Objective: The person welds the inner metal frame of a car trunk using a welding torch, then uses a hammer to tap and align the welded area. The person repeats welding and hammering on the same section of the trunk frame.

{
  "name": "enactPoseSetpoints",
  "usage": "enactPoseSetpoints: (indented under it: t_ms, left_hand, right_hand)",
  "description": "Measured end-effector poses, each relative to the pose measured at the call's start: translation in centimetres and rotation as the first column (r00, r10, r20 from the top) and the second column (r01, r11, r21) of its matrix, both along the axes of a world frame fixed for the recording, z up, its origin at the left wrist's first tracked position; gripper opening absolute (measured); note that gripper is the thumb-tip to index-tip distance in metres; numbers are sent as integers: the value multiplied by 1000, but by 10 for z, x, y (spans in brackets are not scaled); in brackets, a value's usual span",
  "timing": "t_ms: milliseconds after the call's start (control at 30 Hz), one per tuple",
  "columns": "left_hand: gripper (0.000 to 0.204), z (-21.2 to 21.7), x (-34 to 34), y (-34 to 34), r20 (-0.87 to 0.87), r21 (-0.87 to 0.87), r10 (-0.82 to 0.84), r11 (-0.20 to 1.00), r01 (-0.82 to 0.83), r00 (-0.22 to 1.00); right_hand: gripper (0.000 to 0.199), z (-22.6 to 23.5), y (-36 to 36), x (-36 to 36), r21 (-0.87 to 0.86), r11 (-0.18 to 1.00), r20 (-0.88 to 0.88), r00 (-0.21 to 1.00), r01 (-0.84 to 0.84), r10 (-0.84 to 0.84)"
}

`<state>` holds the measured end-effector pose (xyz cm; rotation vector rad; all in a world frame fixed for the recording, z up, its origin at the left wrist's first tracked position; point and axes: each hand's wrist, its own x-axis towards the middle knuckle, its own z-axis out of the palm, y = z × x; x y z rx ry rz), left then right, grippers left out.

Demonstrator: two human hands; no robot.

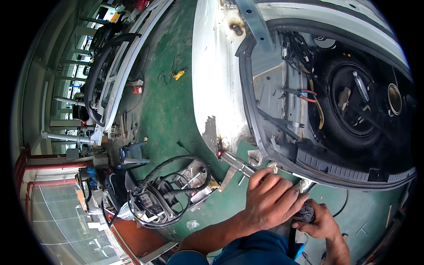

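My left hand [271, 201] is closed around the silver metal shaft of a slide-hammer dent puller [238, 163]. Its tip touches the lower corner of a white car body panel [221, 88], where a small reddish glow shows beside a bare grey patch [209, 129]. Further back on the same tool, my right hand [320, 221] grips the dark, wrapped rear end, from which a black cable hangs. The panel borders the open trunk [269, 88] at the right, and burn marks [237, 29] show near its top.
Inside the trunk are a spare wheel [353, 92], orange-handled pliers [304, 93] and loose wiring. A welding machine [150, 205] with thick black cables stands at the lower left. A yellow tool [179, 75] lies on the green floor, near a bumper on a rack [128, 57].
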<state>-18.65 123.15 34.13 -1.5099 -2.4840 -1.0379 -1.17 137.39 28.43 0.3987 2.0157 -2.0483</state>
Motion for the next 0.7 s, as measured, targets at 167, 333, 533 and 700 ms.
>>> enactPoseSetpoints:
  t_ms: [167, 333, 533, 700]
  left_hand:
    - [20, 0, -2, -2, -4, -7, 4, 1000, -4, 1000]
    - [20, 0, -3, -2, -4, -6, 0, 1000, 0, 1000]
    - [20, -3, -4, -2, -12, 9, 4, 1000, -4, 1000]
    - [20, -3, -3, -1, -24, 17, 11, 1000, -11, 1000]
  right_hand:
    - [56, -2, 0, -1, 15, 1000, -14, 1000, -17, 17]
    - [55, -5, 0, -1, 3, 1000, -4, 1000, -20, 20]
    - [54, -2, 0, -2, -2, 1000, 31, 999, -28, 28]
    - [53, -2, 0, -2, -3, 1000, 10, 1000, -24, 24]
